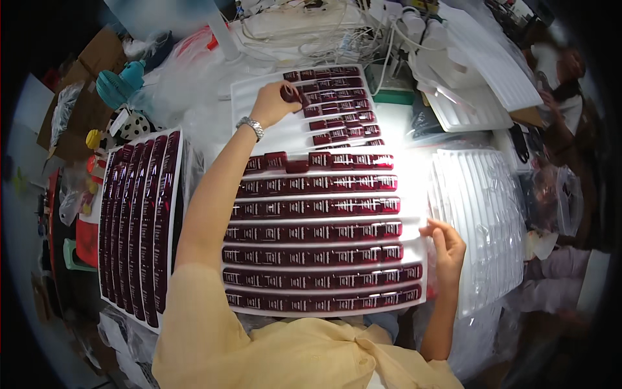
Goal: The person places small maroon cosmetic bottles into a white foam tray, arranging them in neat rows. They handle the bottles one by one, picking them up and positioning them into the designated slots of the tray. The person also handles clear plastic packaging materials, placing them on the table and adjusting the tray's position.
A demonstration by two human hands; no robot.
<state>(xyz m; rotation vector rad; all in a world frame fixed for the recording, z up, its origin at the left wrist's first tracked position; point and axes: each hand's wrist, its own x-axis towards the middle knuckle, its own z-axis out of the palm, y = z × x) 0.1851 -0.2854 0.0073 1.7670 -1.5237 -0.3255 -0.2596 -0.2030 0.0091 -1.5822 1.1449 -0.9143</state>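
Observation:
My left hand (275, 102), a metal watch on its wrist, is closed round a small dark red bottle (289, 94) over the far white tray (243, 97). Rows of similar bottles fill that tray's right side. Nearer me lies another white tray (414, 249), packed with rows of glossy dark red bottles (314, 231) with pale labels. In its farthest row one bottle (297, 166) sits lower than its neighbours. My right hand (447, 246) is at the near tray's right edge, fingers bent but apart; I cannot tell whether the fingertips touch the rim.
At left stands a tilted tray of dark red bottles (139, 220). Stacked clear-wrapped white trays (479, 227) lie at right. Farther back are a lamp stand (223, 35), tangled cables, more white trays (463, 107) and a teal toy (120, 84). Another person (560, 84) is at the far right.

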